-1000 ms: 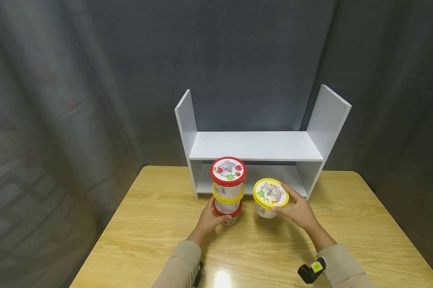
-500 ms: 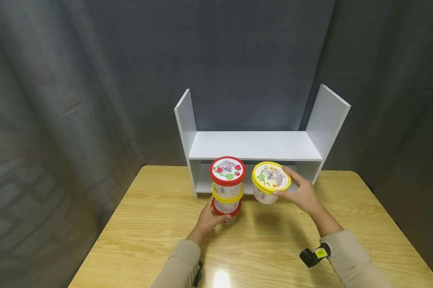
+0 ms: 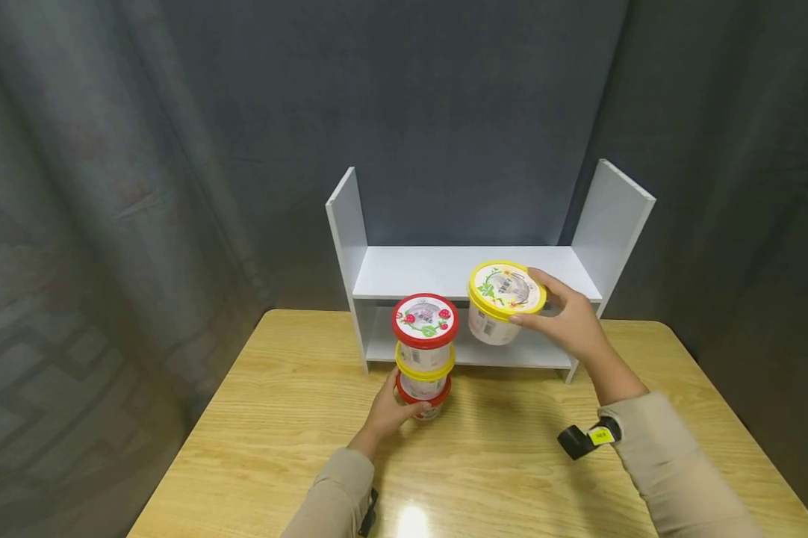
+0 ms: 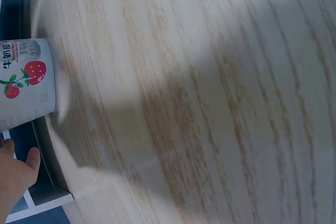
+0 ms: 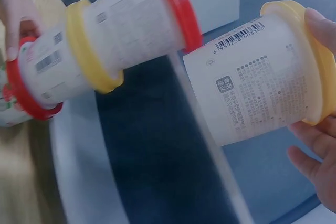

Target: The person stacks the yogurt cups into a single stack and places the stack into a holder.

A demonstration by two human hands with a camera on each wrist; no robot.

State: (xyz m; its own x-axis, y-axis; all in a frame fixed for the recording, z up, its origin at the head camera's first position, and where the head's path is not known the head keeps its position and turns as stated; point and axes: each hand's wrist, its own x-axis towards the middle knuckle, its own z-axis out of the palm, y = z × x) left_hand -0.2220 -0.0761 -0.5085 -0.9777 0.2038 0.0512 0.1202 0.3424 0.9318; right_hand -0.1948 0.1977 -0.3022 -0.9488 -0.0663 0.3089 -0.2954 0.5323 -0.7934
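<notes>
A stack of three white plastic tubs stands on the table: a red-lidded tub [image 3: 426, 323] on top, a yellow-lidded tub [image 3: 423, 385] in the middle, another red-lidded tub [image 3: 434, 410] at the bottom. My left hand [image 3: 386, 411] grips the bottom tub, thumb in front. Strawberries printed on a tub [image 4: 26, 85] show in the left wrist view. To the right, my right hand [image 3: 572, 320] holds a separate yellow-lidded tub [image 3: 501, 299] by its lid, in the air before the shelf. The right wrist view shows that tub's barcode side.
Behind the tubs stands a white two-level shelf [image 3: 478, 272] with upright side panels [image 3: 612, 224]. It rests at the back of the wooden table [image 3: 283, 418]. Dark grey curtains [image 3: 458, 119] hang behind and at both sides.
My right hand has raised the separate yellow-lidded tub from low over the table up to about the upper shelf board's front edge. The left hand and the stack have stayed put.
</notes>
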